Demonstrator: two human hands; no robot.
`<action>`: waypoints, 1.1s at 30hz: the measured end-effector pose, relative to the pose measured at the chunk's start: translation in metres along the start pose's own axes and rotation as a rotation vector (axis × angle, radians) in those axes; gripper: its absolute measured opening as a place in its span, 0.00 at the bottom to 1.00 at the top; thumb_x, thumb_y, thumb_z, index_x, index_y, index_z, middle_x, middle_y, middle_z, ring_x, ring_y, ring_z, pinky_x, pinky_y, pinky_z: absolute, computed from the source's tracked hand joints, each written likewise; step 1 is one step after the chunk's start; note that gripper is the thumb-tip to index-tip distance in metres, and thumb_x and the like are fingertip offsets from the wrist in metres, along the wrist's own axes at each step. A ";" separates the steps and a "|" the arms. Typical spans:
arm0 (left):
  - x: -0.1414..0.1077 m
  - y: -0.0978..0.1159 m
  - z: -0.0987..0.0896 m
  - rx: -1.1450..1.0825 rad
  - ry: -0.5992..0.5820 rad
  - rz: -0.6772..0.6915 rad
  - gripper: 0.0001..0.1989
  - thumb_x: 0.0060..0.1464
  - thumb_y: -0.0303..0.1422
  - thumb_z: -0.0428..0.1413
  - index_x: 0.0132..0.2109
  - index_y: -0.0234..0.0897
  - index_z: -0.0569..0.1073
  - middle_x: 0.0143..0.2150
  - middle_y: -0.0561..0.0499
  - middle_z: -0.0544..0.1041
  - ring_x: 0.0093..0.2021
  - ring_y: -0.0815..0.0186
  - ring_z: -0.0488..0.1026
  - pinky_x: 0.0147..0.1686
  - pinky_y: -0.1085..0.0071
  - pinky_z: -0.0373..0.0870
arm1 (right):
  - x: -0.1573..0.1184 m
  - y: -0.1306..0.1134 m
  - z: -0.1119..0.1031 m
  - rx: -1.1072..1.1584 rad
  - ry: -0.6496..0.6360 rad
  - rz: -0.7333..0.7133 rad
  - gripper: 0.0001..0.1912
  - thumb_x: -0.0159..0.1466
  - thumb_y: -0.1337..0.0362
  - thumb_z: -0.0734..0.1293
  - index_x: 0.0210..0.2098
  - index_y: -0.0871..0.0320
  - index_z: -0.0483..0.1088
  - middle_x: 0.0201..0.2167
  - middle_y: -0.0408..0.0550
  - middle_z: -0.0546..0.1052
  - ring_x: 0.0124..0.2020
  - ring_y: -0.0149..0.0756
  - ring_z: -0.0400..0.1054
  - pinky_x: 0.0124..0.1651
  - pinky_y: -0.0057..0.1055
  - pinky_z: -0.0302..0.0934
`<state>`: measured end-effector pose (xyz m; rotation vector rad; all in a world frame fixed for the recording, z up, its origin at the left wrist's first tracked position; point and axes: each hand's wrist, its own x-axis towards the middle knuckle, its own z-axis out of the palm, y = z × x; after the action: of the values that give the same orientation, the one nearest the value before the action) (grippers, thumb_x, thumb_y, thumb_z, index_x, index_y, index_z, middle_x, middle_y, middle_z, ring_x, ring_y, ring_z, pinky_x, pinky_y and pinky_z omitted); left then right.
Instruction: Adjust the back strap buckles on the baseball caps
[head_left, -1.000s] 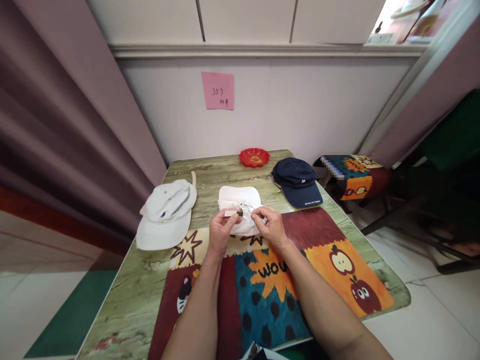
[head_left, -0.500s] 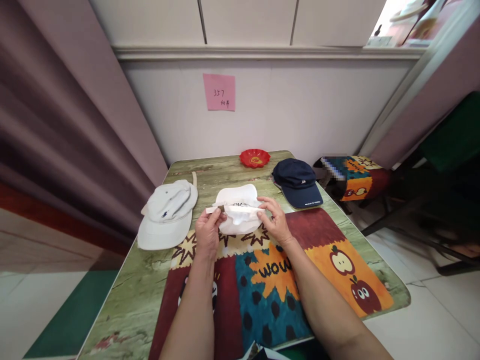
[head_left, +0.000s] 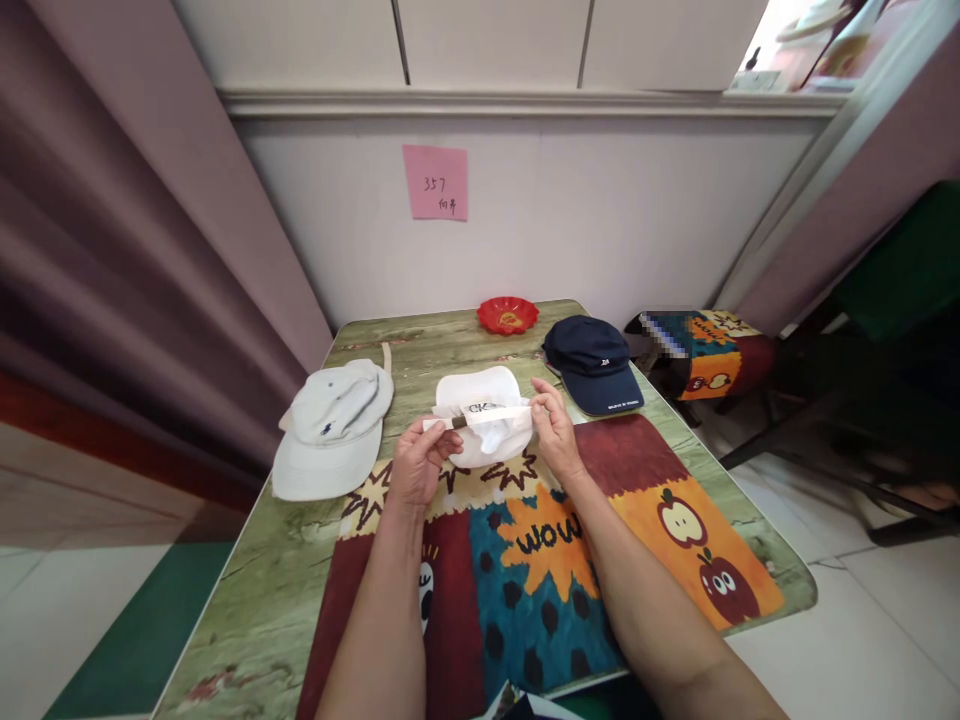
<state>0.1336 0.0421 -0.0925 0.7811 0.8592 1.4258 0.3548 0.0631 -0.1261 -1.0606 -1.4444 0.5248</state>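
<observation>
A white cap with dark lettering lies on the table in front of me, its brim pointing away. Across its back runs a white strap with a dark buckle. My left hand pinches the strap's left end beside the buckle. At the strap's right end, the thumb and fingers of my right hand are closed on it. A pale grey cap with a small dark emblem sits to the left, its loose strap sticking up behind. On the right rests a navy cap.
A red scalloped dish stands at the table's back edge, by the wall. Under my forearms lies a colourful cloth mat on the wood-patterned table. A stool with a similar cover stands beyond the right edge.
Both hands have shifted slightly to the right with the strap. The buckle now sits further right against the cap, and more of the lettering shows.
</observation>
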 end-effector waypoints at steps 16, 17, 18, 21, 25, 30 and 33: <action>0.010 0.019 0.005 1.050 -0.245 0.562 0.20 0.55 0.42 0.57 0.53 0.43 0.77 0.56 0.43 0.76 0.62 0.47 0.64 0.65 0.48 0.46 | -0.002 -0.014 0.001 0.015 -0.065 -0.043 0.12 0.69 0.56 0.61 0.38 0.55 0.71 0.61 0.55 0.67 0.64 0.44 0.60 0.67 0.44 0.51; 0.010 0.018 0.004 1.070 -0.238 0.556 0.20 0.56 0.42 0.57 0.54 0.43 0.77 0.53 0.43 0.77 0.59 0.47 0.67 0.63 0.49 0.48 | -0.003 -0.014 0.001 0.014 -0.069 -0.049 0.12 0.69 0.56 0.61 0.35 0.55 0.71 0.60 0.55 0.68 0.63 0.44 0.60 0.66 0.44 0.51; 0.010 0.018 0.004 1.091 -0.225 0.554 0.20 0.56 0.43 0.57 0.54 0.42 0.76 0.50 0.43 0.77 0.56 0.49 0.68 0.62 0.49 0.51 | -0.003 -0.014 0.002 0.016 -0.071 -0.053 0.12 0.69 0.56 0.61 0.34 0.55 0.70 0.60 0.55 0.68 0.63 0.44 0.61 0.66 0.44 0.52; 0.009 0.020 0.003 1.154 -0.230 0.547 0.17 0.57 0.43 0.56 0.50 0.42 0.78 0.46 0.45 0.77 0.52 0.52 0.69 0.59 0.52 0.56 | -0.003 -0.013 0.003 0.020 -0.077 -0.061 0.12 0.68 0.57 0.62 0.32 0.55 0.68 0.60 0.55 0.69 0.62 0.44 0.61 0.66 0.44 0.52; 0.008 0.024 0.001 1.106 -0.306 0.565 0.10 0.56 0.40 0.58 0.40 0.41 0.77 0.50 0.46 0.77 0.59 0.53 0.67 0.62 0.54 0.55 | -0.004 -0.012 0.003 0.033 -0.076 -0.056 0.11 0.69 0.58 0.62 0.33 0.55 0.69 0.59 0.55 0.68 0.63 0.43 0.61 0.66 0.43 0.51; 0.011 0.020 -0.003 1.026 -0.301 0.509 0.12 0.48 0.42 0.65 0.37 0.41 0.78 0.47 0.46 0.79 0.60 0.51 0.67 0.62 0.53 0.58 | -0.003 -0.014 0.001 0.035 -0.069 -0.039 0.12 0.69 0.57 0.61 0.33 0.55 0.71 0.60 0.54 0.68 0.63 0.43 0.60 0.66 0.42 0.51; 0.013 0.017 -0.004 0.995 -0.294 0.473 0.12 0.46 0.42 0.66 0.36 0.41 0.80 0.44 0.45 0.79 0.54 0.52 0.71 0.58 0.54 0.62 | -0.003 -0.014 0.001 0.030 -0.064 -0.042 0.13 0.69 0.57 0.61 0.33 0.55 0.72 0.60 0.53 0.68 0.63 0.44 0.60 0.66 0.42 0.51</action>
<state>0.1206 0.0548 -0.0800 1.9967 1.1972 1.1697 0.3497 0.0540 -0.1166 -0.9949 -1.5075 0.5532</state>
